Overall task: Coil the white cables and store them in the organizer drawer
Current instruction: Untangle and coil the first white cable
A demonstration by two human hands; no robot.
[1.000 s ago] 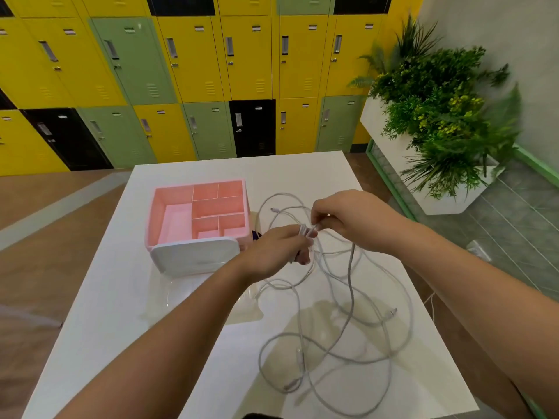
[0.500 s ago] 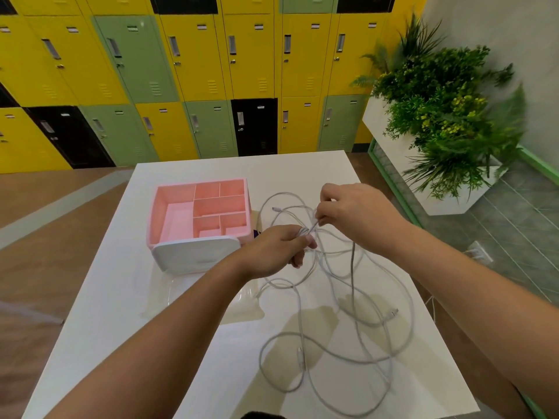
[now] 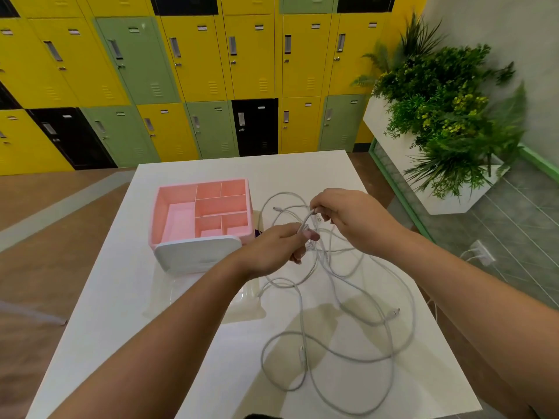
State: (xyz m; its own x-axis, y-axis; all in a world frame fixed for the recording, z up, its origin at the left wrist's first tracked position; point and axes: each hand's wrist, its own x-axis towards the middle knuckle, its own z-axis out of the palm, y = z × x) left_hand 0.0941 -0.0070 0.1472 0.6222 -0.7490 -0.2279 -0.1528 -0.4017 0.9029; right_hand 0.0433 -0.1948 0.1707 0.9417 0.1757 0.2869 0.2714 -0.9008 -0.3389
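Note:
White cables (image 3: 357, 355) lie tangled in loose loops over the right half of the white table (image 3: 127, 297). My left hand (image 3: 272, 249) is closed on a cable end just right of the organizer. My right hand (image 3: 348, 219) pinches the same cable a short way further along, slightly higher and to the right. A short taut stretch of cable runs between the two hands. The pink organizer (image 3: 178, 213) with several compartments stands at the table's left, its white drawer front (image 3: 196, 255) facing me and a clear tray (image 3: 169, 294) pulled out below it.
Yellow, green and black lockers (image 3: 196, 71) line the far wall. A white planter with green plants (image 3: 447, 116) stands to the right of the table. A white power strip (image 3: 481, 252) lies on the floor at the right.
My hands have drawn apart: the right hand moved up and right along the cable, and a short length now stretches between them. The loops on the table barely shifted.

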